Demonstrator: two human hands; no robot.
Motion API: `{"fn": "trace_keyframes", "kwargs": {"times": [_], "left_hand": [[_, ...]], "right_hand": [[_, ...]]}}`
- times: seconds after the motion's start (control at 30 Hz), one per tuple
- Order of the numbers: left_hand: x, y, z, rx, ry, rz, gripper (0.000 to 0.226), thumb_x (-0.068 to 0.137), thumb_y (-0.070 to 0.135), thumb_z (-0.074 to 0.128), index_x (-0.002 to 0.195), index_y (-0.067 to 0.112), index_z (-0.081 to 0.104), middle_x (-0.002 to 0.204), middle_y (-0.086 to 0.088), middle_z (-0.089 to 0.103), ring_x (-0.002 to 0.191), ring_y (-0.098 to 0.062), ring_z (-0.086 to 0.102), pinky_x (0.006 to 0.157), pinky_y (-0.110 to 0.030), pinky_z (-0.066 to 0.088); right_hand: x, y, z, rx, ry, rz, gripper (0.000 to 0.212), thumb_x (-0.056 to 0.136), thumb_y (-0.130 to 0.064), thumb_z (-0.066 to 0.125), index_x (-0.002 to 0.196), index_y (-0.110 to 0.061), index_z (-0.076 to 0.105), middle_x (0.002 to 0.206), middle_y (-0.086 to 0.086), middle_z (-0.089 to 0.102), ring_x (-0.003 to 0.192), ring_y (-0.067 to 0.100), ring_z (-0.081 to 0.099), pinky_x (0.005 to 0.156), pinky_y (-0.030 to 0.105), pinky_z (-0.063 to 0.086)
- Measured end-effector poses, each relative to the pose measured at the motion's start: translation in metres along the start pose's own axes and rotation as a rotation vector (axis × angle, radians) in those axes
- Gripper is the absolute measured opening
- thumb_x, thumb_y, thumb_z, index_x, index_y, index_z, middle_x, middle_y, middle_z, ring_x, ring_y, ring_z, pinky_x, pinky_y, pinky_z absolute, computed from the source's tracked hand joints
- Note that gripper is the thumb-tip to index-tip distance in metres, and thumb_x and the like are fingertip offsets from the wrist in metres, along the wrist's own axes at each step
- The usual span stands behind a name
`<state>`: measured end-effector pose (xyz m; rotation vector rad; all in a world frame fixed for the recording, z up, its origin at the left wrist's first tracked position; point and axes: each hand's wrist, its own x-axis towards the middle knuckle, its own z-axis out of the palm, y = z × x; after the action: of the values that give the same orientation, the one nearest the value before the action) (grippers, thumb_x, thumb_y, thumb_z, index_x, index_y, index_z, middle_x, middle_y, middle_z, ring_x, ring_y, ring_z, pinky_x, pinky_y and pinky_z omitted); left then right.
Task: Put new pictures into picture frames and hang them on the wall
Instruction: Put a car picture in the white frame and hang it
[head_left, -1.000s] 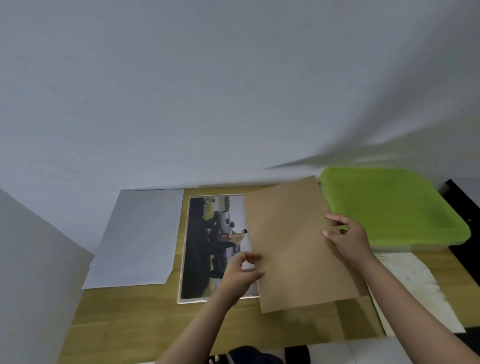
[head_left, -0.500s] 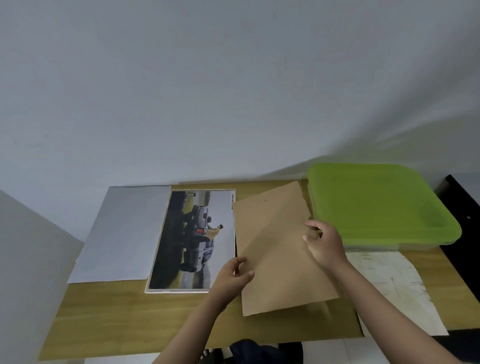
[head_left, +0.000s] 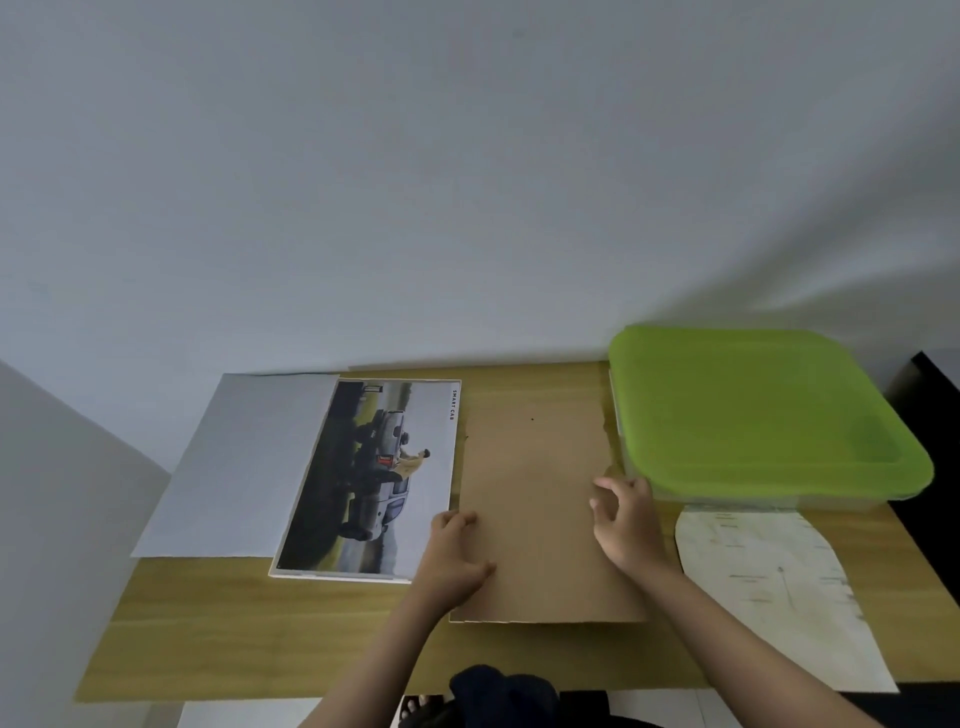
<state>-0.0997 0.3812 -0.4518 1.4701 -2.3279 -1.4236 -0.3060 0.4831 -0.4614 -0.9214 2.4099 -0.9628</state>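
Observation:
A brown backing board lies flat on the wooden table, between a car picture and a green-lidded box. My left hand rests on the board's left edge, fingers loosely bent. My right hand touches the board near its right edge with relaxed fingers. The car picture, with a white border, lies face up left of the board. A plain white sheet lies left of the picture, partly under it.
A clear box with a green lid stands at the back right, close to the board's right edge. A worn white sheet lies in front of it. A white wall rises behind the table; a dark object sits far right.
The brown board was held tilted above the table over the picture's right side; it now lies flat to the right of the picture. Both hands came down with it.

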Motion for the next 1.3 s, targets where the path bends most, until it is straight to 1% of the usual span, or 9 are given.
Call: {"fn": "trace_keyframes", "kwargs": {"times": [0.1,0.2,0.37,0.57,0.7,0.83,1.0,1.1,1.3], "left_hand": [[0.0,-0.001,0.006,0.043,0.026,-0.008,0.068,0.079,0.018,0.069,0.137,0.016,0.036,0.14,-0.001,0.027,0.113,-0.008,0.037,0.095,-0.016,0.034],[0.0,0.002,0.014,0.095,0.045,-0.029,0.069,0.078,0.019,0.069,0.138,0.016,0.035,0.143,-0.002,0.026,0.126,-0.018,0.035,0.104,-0.025,0.036],[0.001,0.01,0.024,0.2,0.03,-0.079,0.069,0.08,0.022,0.065,0.139,0.017,0.031,0.15,-0.003,0.019,0.136,-0.028,0.02,0.109,-0.035,0.031],[0.003,0.017,0.026,0.191,-0.043,-0.094,0.073,0.084,0.034,0.064,0.144,0.016,0.027,0.158,-0.01,0.002,0.144,-0.03,0.016,0.116,-0.039,0.024],[0.001,0.011,0.014,0.065,0.024,-0.019,0.062,0.087,0.033,0.062,0.141,0.016,0.036,0.155,-0.006,0.024,0.142,-0.019,0.024,0.113,-0.029,0.024],[-0.008,-0.005,-0.014,-0.004,0.185,0.069,0.044,0.087,0.026,0.061,0.128,0.017,0.051,0.137,0.001,0.047,0.129,-0.012,0.041,0.105,-0.021,0.03],[-0.018,-0.05,-0.061,-0.048,0.383,-0.041,0.047,0.083,0.021,0.066,0.127,0.015,0.052,0.131,-0.004,0.048,0.121,-0.019,0.046,0.106,-0.034,0.04],[-0.025,-0.08,-0.086,-0.062,0.459,-0.149,0.053,0.082,0.022,0.067,0.131,0.014,0.049,0.136,-0.005,0.041,0.126,-0.022,0.039,0.106,-0.037,0.038],[-0.029,-0.117,-0.113,-0.02,0.44,-0.199,0.053,0.083,0.025,0.065,0.131,0.015,0.047,0.128,-0.004,0.046,0.117,-0.02,0.044,0.098,-0.032,0.045]], "right_hand": [[0.0,0.007,0.006,-0.048,-0.082,0.018,0.036,0.085,-0.015,0.064,0.12,-0.006,0.059,0.114,0.011,0.043,0.106,0.026,0.049,0.094,0.022,0.035],[-0.002,0.014,0.011,-0.114,-0.129,0.055,0.044,0.084,-0.024,0.066,0.124,-0.011,0.056,0.118,0.01,0.043,0.117,0.029,0.042,0.102,0.032,0.036],[-0.006,0.019,0.013,-0.296,-0.179,0.03,0.054,0.084,-0.036,0.062,0.132,-0.017,0.047,0.131,0.009,0.034,0.123,0.029,0.032,0.103,0.034,0.033],[-0.007,0.02,0.019,-0.364,-0.143,0.032,0.054,0.086,-0.033,0.06,0.135,-0.018,0.044,0.138,0.012,0.029,0.126,0.031,0.03,0.106,0.035,0.029],[-0.011,0.012,0.026,-0.379,-0.046,0.043,0.049,0.081,-0.024,0.064,0.128,-0.016,0.052,0.135,0.015,0.035,0.123,0.035,0.033,0.101,0.04,0.032],[-0.012,-0.009,0.044,-0.274,0.01,-0.062,0.04,0.077,-0.013,0.066,0.117,-0.012,0.061,0.123,0.016,0.049,0.113,0.037,0.042,0.094,0.045,0.04],[-0.014,-0.059,0.083,-0.173,-0.031,-0.216,0.037,0.081,-0.016,0.063,0.118,-0.015,0.06,0.115,0.007,0.055,0.108,0.03,0.043,0.088,0.039,0.044],[-0.015,-0.084,0.109,-0.158,-0.091,-0.297,0.038,0.083,-0.02,0.063,0.121,-0.016,0.058,0.117,0.004,0.057,0.11,0.027,0.045,0.092,0.038,0.042],[-0.021,-0.106,0.147,-0.196,-0.209,-0.283,0.048,0.087,-0.031,0.06,0.131,-0.015,0.049,0.13,0.003,0.052,0.122,0.024,0.042,0.101,0.035,0.039]]}}
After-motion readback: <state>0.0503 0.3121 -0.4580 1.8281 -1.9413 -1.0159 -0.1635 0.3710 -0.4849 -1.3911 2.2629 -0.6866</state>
